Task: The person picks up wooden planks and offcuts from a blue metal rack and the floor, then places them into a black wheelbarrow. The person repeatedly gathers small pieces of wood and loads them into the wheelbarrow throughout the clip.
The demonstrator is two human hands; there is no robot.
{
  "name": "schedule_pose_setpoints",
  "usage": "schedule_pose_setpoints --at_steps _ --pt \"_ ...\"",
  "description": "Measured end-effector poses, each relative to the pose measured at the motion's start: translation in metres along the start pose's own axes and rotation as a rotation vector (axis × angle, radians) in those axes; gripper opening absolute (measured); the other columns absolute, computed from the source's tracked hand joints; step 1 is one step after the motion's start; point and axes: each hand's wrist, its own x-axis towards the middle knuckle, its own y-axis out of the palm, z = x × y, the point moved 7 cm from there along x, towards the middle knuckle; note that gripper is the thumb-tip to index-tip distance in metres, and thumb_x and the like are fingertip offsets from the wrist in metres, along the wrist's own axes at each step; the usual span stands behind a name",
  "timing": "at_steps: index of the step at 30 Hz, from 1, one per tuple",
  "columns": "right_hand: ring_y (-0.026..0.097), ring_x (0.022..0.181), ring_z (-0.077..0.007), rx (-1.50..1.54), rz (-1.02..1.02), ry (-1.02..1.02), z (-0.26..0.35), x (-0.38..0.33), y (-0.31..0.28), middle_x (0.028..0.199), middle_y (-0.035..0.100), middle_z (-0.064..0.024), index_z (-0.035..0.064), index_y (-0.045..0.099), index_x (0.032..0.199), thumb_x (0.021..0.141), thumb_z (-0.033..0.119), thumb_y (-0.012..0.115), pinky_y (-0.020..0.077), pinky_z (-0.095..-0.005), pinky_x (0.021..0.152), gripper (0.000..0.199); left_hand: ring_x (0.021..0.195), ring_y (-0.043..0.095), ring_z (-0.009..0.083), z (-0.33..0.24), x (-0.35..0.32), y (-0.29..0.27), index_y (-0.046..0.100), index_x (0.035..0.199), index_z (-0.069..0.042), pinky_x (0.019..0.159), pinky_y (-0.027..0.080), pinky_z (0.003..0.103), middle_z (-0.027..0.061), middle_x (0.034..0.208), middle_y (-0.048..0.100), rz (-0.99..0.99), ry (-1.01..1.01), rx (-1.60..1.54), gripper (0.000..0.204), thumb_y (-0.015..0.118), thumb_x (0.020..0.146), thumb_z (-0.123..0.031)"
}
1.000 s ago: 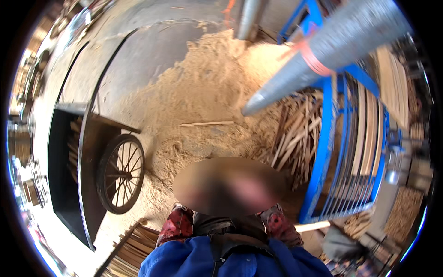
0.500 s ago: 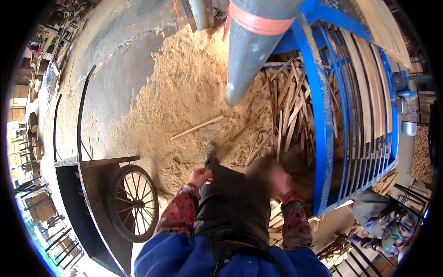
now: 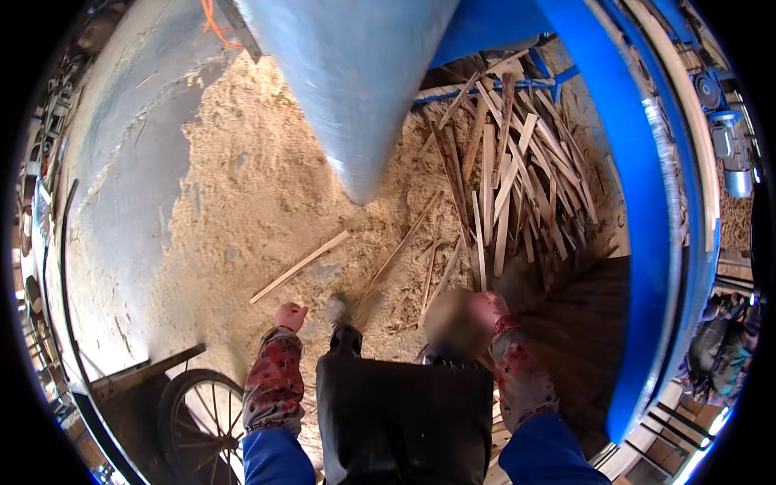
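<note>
Wood strips beside the blue frame (image 3: 649,315): most lie in a loose, criss-crossed heap (image 3: 515,168), while a lone pale strip (image 3: 300,267) and a thin darker strip (image 3: 408,236) lie apart on the sawdust (image 3: 230,190), so that, judged from this arrangement, the strips remain unstacked and none is visibly lifted. Of the two hands, the left hand (image 3: 291,316) is curled narrow near the pale strip, with nothing seen in it. The right hand (image 3: 495,305), near the heap's lower edge, is partly blurred; its grip cannot be told.
</note>
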Motion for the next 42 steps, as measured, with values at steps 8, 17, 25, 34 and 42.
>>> schedule_pose_setpoints --at_steps 8,17,25,34,42 --pt "0.064 0.069 -0.0170 -1.029 -0.355 -0.272 0.088 0.087 -0.030 0.072 0.066 -0.0076 0.0078 0.070 0.083 0.083 0.035 0.070 0.0503 -0.0339 0.065 0.027 0.105 0.060 0.0408 0.022 0.126 0.047 0.059 0.112 -0.003 0.089 0.049 0.049 0.0225 0.111 0.063 -0.082 -0.030 0.425 0.047 0.071 0.076 -0.031" --pt "0.067 0.097 -0.0298 -0.858 -0.554 -0.749 0.289 0.197 -0.055 0.099 0.068 -0.0230 -0.0020 0.055 0.124 0.083 0.059 0.064 0.0490 -0.0377 0.084 0.074 0.118 0.045 0.0404 -0.044 0.186 0.087 0.054 0.111 0.001 0.098 0.041 0.048 0.0199 0.119 0.051 -0.175 0.169 0.591 0.048 0.077 0.072 -0.014" --pt "0.067 0.063 -0.0236 -0.481 -0.514 -0.673 0.286 0.273 -0.057 0.070 0.067 -0.0112 -0.0002 0.066 0.089 0.084 0.037 0.067 0.0517 -0.0377 0.059 0.037 0.109 0.050 0.0383 -0.033 0.204 0.091 0.056 0.106 -0.001 0.086 0.047 0.048 0.0170 0.110 0.054 -0.185 0.333 0.690 0.041 0.076 0.070 -0.006" --pt "0.063 0.069 -0.0316 -1.180 -0.523 -0.449 0.040 0.150 -0.138 0.070 0.061 -0.0167 0.0005 0.059 0.081 0.080 0.036 0.072 0.0492 -0.0422 0.065 0.038 0.086 0.060 0.0382 -0.183 0.129 0.104 0.057 0.102 -0.001 0.074 0.049 0.045 0.0179 0.092 0.061 -0.019 0.713 0.266 0.031 0.073 0.075 -0.007" --pt "0.056 0.108 -0.0390 -1.106 -0.976 -0.629 0.098 0.155 -0.201 0.119 0.055 -0.0216 -0.0001 0.055 0.122 0.081 0.039 0.071 0.0477 -0.0454 0.089 0.059 0.083 0.065 0.0177 -0.379 0.137 0.181 0.059 0.110 0.002 0.072 0.055 0.032 0.0118 0.091 0.068 0.204 0.776 -0.076 0.037 0.076 0.080 -0.013"
